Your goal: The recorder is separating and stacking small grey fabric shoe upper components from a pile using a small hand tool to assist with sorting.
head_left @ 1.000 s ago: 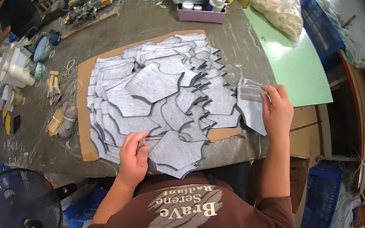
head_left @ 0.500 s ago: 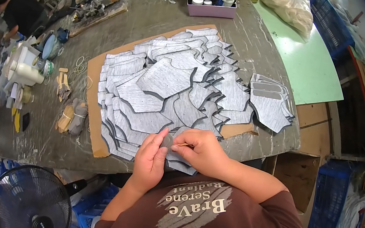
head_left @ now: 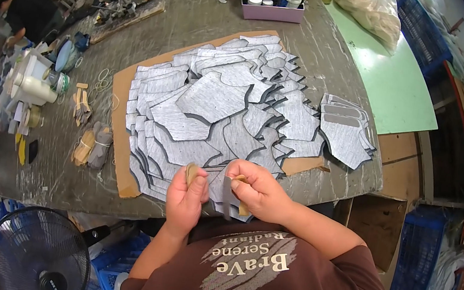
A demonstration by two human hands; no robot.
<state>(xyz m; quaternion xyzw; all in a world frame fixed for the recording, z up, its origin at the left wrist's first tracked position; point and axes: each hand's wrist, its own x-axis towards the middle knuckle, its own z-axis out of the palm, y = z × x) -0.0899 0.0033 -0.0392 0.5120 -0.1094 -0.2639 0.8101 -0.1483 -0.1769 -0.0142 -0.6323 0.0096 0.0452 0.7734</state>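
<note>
My left hand (head_left: 184,201) is closed, its thumb and fingers pinching a small tan piece with a rounded end (head_left: 191,174). To its right, my right hand (head_left: 263,194) is closed on a narrow strip (head_left: 228,198), grey on one face, which hangs below the fingers. A tan end of a strip shows under that hand too. Both hands are above the near edge of a broad layered pile of grey, curved-edge sheet pieces (head_left: 213,98) with dark edges. Cardboard (head_left: 117,121) lies beneath the pile.
At the right, a stack of grey pieces (head_left: 347,140) carries rounded grey strips. Bundles of tan (head_left: 84,148) and grey strips (head_left: 100,148) lie left of the cardboard. A purple box (head_left: 272,13) holds jars at the back. A fan (head_left: 38,254) stands near left; another person (head_left: 34,13) is far left.
My hands have moved apart. The left hand's piece has turned from its grey face to a tan side, and a grey strip now hangs from my right hand.
</note>
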